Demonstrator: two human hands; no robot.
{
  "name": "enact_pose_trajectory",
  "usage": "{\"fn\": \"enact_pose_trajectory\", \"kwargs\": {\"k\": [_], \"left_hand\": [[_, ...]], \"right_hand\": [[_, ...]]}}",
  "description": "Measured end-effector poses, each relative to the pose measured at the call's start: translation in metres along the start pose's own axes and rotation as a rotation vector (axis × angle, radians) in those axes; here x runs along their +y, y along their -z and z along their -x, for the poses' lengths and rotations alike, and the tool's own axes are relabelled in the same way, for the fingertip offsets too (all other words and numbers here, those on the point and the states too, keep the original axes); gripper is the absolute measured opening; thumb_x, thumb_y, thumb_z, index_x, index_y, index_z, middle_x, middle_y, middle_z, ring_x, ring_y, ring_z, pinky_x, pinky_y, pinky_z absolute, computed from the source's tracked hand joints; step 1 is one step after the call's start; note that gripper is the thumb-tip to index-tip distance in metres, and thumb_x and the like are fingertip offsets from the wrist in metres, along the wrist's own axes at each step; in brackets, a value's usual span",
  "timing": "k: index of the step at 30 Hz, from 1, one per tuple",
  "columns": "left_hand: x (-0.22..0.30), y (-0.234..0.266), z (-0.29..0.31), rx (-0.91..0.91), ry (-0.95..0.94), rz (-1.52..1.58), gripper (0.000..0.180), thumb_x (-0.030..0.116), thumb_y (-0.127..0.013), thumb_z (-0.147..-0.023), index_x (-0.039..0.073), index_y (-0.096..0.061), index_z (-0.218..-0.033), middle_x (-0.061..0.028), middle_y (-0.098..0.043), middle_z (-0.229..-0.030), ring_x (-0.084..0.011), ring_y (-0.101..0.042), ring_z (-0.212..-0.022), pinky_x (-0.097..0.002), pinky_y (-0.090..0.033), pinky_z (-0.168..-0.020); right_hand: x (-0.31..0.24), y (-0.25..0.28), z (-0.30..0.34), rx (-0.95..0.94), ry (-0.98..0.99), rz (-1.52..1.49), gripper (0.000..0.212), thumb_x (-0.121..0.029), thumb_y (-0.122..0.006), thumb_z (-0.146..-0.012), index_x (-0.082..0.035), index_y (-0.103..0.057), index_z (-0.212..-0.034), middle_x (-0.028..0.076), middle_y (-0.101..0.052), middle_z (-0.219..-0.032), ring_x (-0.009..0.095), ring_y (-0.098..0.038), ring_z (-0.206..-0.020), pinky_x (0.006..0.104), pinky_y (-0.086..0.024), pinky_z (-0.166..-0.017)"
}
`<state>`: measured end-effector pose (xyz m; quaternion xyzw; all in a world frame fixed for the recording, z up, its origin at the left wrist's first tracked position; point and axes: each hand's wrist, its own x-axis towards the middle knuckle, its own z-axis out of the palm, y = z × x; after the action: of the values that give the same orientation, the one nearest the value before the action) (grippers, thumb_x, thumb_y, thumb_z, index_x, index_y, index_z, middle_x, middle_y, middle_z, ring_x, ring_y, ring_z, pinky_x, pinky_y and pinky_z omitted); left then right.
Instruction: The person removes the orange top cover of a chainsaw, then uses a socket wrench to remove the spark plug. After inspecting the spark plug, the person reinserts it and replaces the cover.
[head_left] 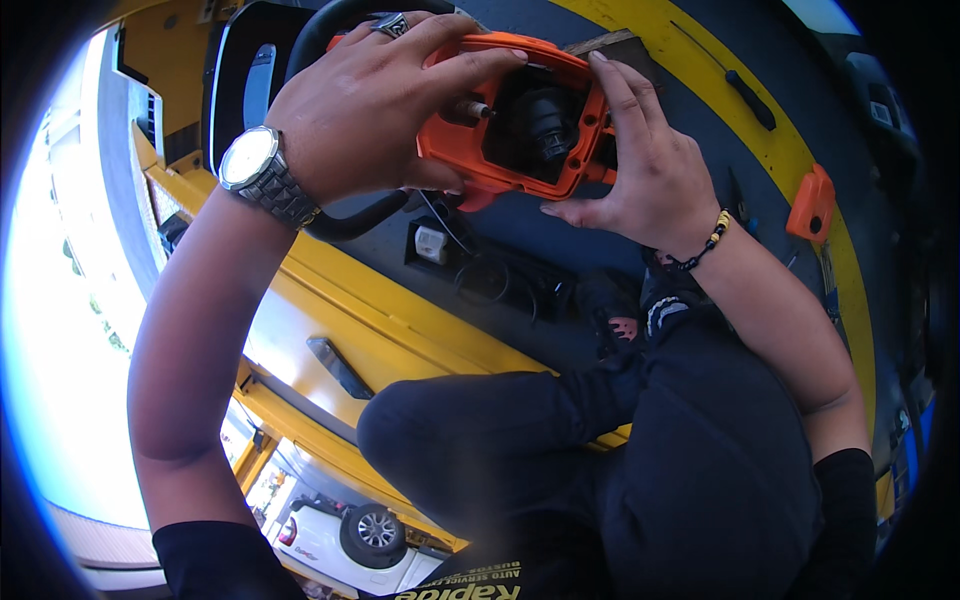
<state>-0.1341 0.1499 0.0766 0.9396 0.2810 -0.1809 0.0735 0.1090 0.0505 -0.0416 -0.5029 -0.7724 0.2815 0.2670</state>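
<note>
Both of my hands hold an orange chainsaw body (470, 155) at the top of the view. Its housing is open, and a dark rubber-like part (548, 118) shows inside the cavity. My left hand (365, 110) is wrapped over the left side, with fingers across the far edge and the thumb at the near edge. My right hand (655, 165) grips the right end, fingertips on the upper rim and thumb below. A curved black handle (355, 222) runs under my left hand. The underside of the body is hidden.
To the right lie a black-handled screwdriver (750, 98) and a loose orange cover (811, 204). A phone (338, 367) rests on the yellow metal frame (400, 335) by my knee. A small white box (430, 244) sits beyond it. A white vehicle (330, 548) stands at lower left.
</note>
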Motion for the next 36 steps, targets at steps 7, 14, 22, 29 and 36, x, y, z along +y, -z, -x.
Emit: {"fn": "enact_pose_trajectory", "kwargs": {"k": [7, 14, 22, 29, 36], "left_hand": [[0.001, 0.003, -0.01, -0.011, -0.073, -0.117, 0.084, 0.046, -0.088, -0.072, 0.019, -0.054, -0.144, -0.0193, -0.054, -0.139, -0.0374, -0.059, -0.125, -0.0496, -0.048, -0.102], [0.001, 0.009, -0.005, -0.079, -0.058, 0.025, 0.077, 0.046, -0.078, -0.082, 0.025, -0.048, -0.15, -0.0266, -0.046, -0.143, -0.0424, -0.059, -0.123, -0.0529, -0.047, -0.102], [0.009, 0.012, -0.011, -0.314, -0.027, -0.158, 0.078, 0.043, -0.07, -0.087, 0.025, -0.039, -0.156, -0.0269, -0.042, -0.148, -0.0432, -0.053, -0.13, -0.0542, -0.043, -0.107], [0.014, 0.015, 0.001, -0.087, 0.009, -0.118, 0.08, 0.033, -0.078, -0.08, 0.018, -0.044, -0.151, -0.0261, -0.049, -0.141, -0.0444, -0.054, -0.129, -0.0496, -0.045, -0.107], [-0.001, 0.004, 0.0, 0.007, -0.033, 0.057, 0.089, 0.034, -0.086, -0.075, 0.017, -0.043, -0.151, -0.0228, -0.051, -0.142, -0.0394, -0.055, -0.131, -0.0512, -0.042, -0.111]], "right_hand": [[0.004, -0.002, -0.001, 0.025, 0.021, 0.047, 0.129, -0.04, -0.097, -0.055, -0.006, -0.027, -0.157, 0.016, -0.05, -0.139, 0.035, -0.072, -0.09, 0.0404, -0.062, -0.074], [0.002, -0.002, 0.002, 0.071, 0.073, 0.061, 0.126, -0.041, -0.096, -0.055, -0.004, -0.031, -0.156, 0.016, -0.051, -0.138, 0.033, -0.073, -0.088, 0.0387, -0.062, -0.073], [0.003, -0.002, 0.002, 0.138, 0.114, 0.02, 0.123, -0.046, -0.095, -0.053, -0.008, -0.036, -0.154, 0.015, -0.052, -0.137, 0.031, -0.073, -0.087, 0.0383, -0.063, -0.072], [0.002, 0.0, 0.005, 0.128, 0.12, 0.071, 0.11, -0.047, -0.095, -0.054, -0.017, -0.046, -0.147, 0.014, -0.053, -0.135, 0.028, -0.072, -0.087, 0.0374, -0.063, -0.072], [0.002, -0.001, 0.003, 0.146, 0.132, 0.042, 0.097, -0.044, -0.097, -0.05, -0.013, -0.053, -0.131, 0.014, -0.052, -0.135, 0.027, -0.071, -0.097, 0.0376, -0.062, -0.073]]}}
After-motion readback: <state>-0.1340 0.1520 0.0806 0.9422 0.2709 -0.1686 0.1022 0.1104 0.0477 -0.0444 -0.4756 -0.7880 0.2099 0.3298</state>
